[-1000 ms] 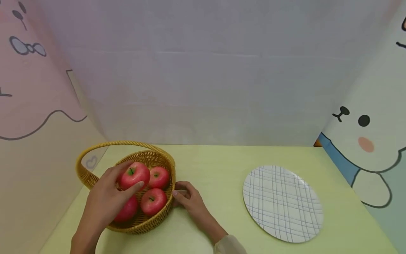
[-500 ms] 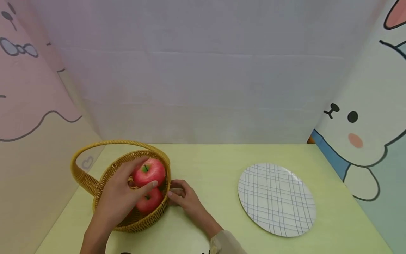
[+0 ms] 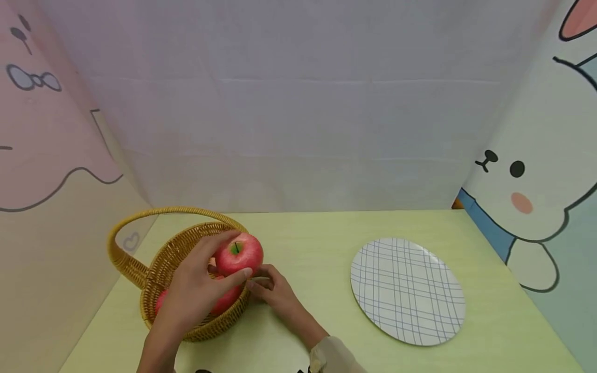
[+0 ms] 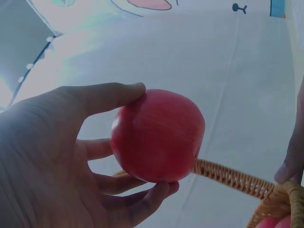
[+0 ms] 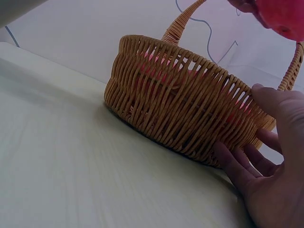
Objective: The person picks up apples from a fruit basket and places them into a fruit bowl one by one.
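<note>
A red apple (image 3: 242,254) with a green stem hollow is held by my left hand (image 3: 196,290) above the right rim of the wicker basket (image 3: 219,327). In the left wrist view, the thumb and fingers span this apple (image 4: 159,135) from opposite sides. My right hand (image 3: 277,295) grips the basket's right side. From the right wrist, its thumb lies at the basket rim and its bent fingers touch the woven wall (image 5: 175,104). More red apples (image 3: 228,301) lie inside the basket, partly hidden behind the left hand.
A round white plate (image 3: 408,292) with a blue grid pattern lies on the pale table to the right. The basket's arched handle (image 3: 174,210) rises at its far left. Plain sheeting forms the back wall, with cartoon-printed walls (image 3: 522,233) at both sides.
My left hand has lifted the apple and carried it rightward, from inside the basket to above its right rim. The right hand stays on the basket's side. The head view has shifted slightly.
</note>
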`<control>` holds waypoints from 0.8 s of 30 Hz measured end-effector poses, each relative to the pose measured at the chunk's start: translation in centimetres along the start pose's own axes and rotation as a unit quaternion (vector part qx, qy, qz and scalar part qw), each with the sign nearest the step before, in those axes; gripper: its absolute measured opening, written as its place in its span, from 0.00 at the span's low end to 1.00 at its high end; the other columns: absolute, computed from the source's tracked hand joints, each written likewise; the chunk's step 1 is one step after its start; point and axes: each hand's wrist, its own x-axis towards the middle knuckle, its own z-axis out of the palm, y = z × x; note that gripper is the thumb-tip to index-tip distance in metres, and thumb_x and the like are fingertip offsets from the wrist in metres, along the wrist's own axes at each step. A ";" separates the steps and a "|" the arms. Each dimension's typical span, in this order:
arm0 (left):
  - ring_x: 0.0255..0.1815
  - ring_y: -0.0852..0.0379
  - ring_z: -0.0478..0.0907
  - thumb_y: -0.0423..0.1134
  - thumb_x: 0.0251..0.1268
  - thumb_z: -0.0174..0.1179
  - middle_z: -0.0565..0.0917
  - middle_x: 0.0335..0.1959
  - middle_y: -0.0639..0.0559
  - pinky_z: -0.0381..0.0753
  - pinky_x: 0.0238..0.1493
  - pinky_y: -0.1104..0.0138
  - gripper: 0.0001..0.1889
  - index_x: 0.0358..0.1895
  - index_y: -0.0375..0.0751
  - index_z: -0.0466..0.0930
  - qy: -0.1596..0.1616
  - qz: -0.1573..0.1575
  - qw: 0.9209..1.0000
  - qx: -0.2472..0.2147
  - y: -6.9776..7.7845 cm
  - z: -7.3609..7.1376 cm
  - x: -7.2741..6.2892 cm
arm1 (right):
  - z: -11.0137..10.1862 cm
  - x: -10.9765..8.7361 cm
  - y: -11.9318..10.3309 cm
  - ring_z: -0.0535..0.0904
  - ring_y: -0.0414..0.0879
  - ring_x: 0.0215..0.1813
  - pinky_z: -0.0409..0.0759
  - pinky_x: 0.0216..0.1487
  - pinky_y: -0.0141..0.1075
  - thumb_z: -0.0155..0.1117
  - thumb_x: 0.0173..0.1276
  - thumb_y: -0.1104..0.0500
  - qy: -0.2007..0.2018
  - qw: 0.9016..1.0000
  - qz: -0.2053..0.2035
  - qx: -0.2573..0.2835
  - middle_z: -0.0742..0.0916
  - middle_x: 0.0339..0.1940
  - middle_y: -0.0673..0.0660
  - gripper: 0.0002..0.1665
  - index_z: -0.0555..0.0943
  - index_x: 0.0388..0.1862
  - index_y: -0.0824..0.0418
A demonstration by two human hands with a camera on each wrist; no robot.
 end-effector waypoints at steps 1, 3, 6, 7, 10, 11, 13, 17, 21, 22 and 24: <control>0.55 0.56 0.80 0.52 0.59 0.78 0.77 0.66 0.61 0.85 0.48 0.66 0.36 0.72 0.66 0.73 -0.002 0.007 1.000 -0.003 0.1 0.2 0.1 | 0.0 0.0 0.1 0.83 0.47 0.64 0.84 0.58 0.36 0.68 0.76 0.49 0.001 1.000 0.002 0.000 0.84 0.66 0.56 0.28 0.74 0.70 0.54; 0.54 0.57 0.80 0.50 0.58 0.78 0.78 0.65 0.61 0.85 0.48 0.67 0.36 0.71 0.65 0.74 -0.007 0.020 1.000 -0.012 0.5 0.6 0.3 | 0.0 0.1 0.2 0.84 0.46 0.63 0.85 0.57 0.36 0.67 0.76 0.49 0.002 1.000 -0.001 -0.003 0.84 0.66 0.56 0.29 0.73 0.72 0.52; 0.54 0.60 0.80 0.50 0.58 0.78 0.78 0.63 0.64 0.85 0.49 0.67 0.36 0.71 0.65 0.74 -0.018 0.035 0.999 -0.020 1.2 1.3 0.8 | -0.2 0.1 0.3 0.84 0.46 0.61 0.86 0.57 0.36 0.67 0.76 0.50 0.004 1.000 -0.003 -0.008 0.85 0.66 0.56 0.32 0.72 0.75 0.51; 0.54 0.60 0.79 0.51 0.58 0.78 0.78 0.63 0.65 0.85 0.49 0.66 0.36 0.71 0.65 0.74 -0.023 0.038 0.999 -0.025 1.5 1.5 1.0 | -0.2 0.2 0.3 0.84 0.45 0.60 0.86 0.56 0.36 0.67 0.76 0.49 0.007 1.000 0.000 -0.012 0.85 0.66 0.55 0.32 0.72 0.75 0.51; 0.57 0.62 0.79 0.55 0.58 0.78 0.78 0.62 0.67 0.84 0.52 0.64 0.36 0.71 0.68 0.74 -0.040 0.041 0.998 -0.038 2.2 2.5 1.8 | -0.4 0.3 0.3 0.84 0.42 0.56 0.84 0.55 0.34 0.68 0.75 0.48 0.010 0.999 0.001 -0.030 0.87 0.62 0.53 0.30 0.75 0.72 0.52; 0.57 0.61 0.79 0.55 0.58 0.77 0.77 0.63 0.68 0.85 0.52 0.63 0.36 0.70 0.70 0.74 -0.049 0.039 0.997 -0.049 2.4 2.9 2.0 | -0.5 0.4 0.3 0.83 0.41 0.55 0.84 0.55 0.33 0.68 0.74 0.46 0.010 0.999 -0.002 -0.041 0.87 0.61 0.52 0.30 0.76 0.71 0.51; 0.55 0.60 0.80 0.56 0.58 0.77 0.76 0.64 0.69 0.85 0.53 0.61 0.35 0.69 0.74 0.73 -0.071 0.029 0.995 -0.068 2.7 3.6 2.5 | -0.7 0.5 0.3 0.82 0.40 0.54 0.82 0.56 0.32 0.68 0.74 0.45 0.002 0.998 -0.018 -0.062 0.87 0.59 0.52 0.28 0.77 0.69 0.52; 0.54 0.58 0.81 0.54 0.58 0.77 0.75 0.67 0.68 0.84 0.54 0.59 0.36 0.69 0.78 0.72 -0.114 0.017 0.988 -0.098 3.2 4.8 3.5 | -1.0 0.6 0.5 0.78 0.39 0.59 0.79 0.60 0.31 0.67 0.74 0.45 -0.002 0.992 -0.058 -0.112 0.84 0.64 0.52 0.34 0.71 0.73 0.53; 0.57 0.60 0.80 0.53 0.59 0.77 0.77 0.65 0.67 0.83 0.56 0.57 0.36 0.70 0.75 0.72 -0.131 0.047 0.985 -0.100 3.6 5.8 4.5 | -1.1 0.5 0.5 0.76 0.37 0.58 0.78 0.58 0.30 0.67 0.74 0.46 0.007 0.989 -0.060 -0.135 0.83 0.62 0.53 0.34 0.70 0.74 0.53; 0.57 0.61 0.80 0.53 0.60 0.77 0.78 0.65 0.67 0.83 0.56 0.56 0.35 0.70 0.75 0.72 -0.132 0.056 0.985 -0.100 3.7 5.9 4.7 | -1.2 0.6 0.6 0.76 0.36 0.57 0.77 0.58 0.30 0.67 0.74 0.46 0.008 0.989 -0.059 -0.137 0.83 0.61 0.53 0.33 0.71 0.73 0.54; 0.57 0.62 0.80 0.53 0.60 0.76 0.78 0.63 0.67 0.83 0.57 0.56 0.35 0.71 0.74 0.72 -0.136 0.072 0.983 -0.104 3.9 6.3 5.2 | -1.3 0.8 0.6 0.76 0.36 0.54 0.77 0.57 0.30 0.67 0.74 0.47 0.007 0.989 -0.066 -0.134 0.84 0.57 0.56 0.30 0.74 0.69 0.56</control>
